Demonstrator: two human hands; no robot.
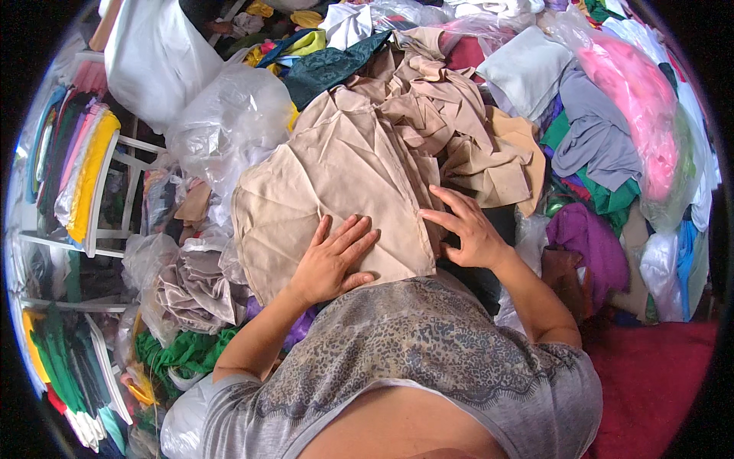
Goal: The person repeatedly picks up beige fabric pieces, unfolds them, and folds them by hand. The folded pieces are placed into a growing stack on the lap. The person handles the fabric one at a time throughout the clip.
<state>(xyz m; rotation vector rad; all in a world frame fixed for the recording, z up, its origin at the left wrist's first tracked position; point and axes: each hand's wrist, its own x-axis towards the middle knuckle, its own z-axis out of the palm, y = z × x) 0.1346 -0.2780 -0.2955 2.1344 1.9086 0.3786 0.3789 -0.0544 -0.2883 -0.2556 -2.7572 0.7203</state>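
A stack of beige cloth pieces point(329, 183) lies in front of me, creased on top, its lower edge against my shirt. My left hand point(336, 256) rests flat on the top piece near that edge, fingers stretched out. At the stack's right edge is my right hand point(466, 229), its fingers apart, the fingertips touching the cloth border. More crumpled beige cloth point(436, 99) is heaped beyond the stack, and a tan piece point(516, 153) hangs down on its right side. A dark teal cloth point(336, 69) lies at the far left of the heap.
White shelves point(107, 191) with folded coloured cloths stand on the left, beside clear plastic bags point(229, 115). Piled on the right are a pink bundle in plastic point(634, 107), grey cloth point(596, 130) and purple cloth point(585, 252). A dark red surface point(650, 382) is at lower right.
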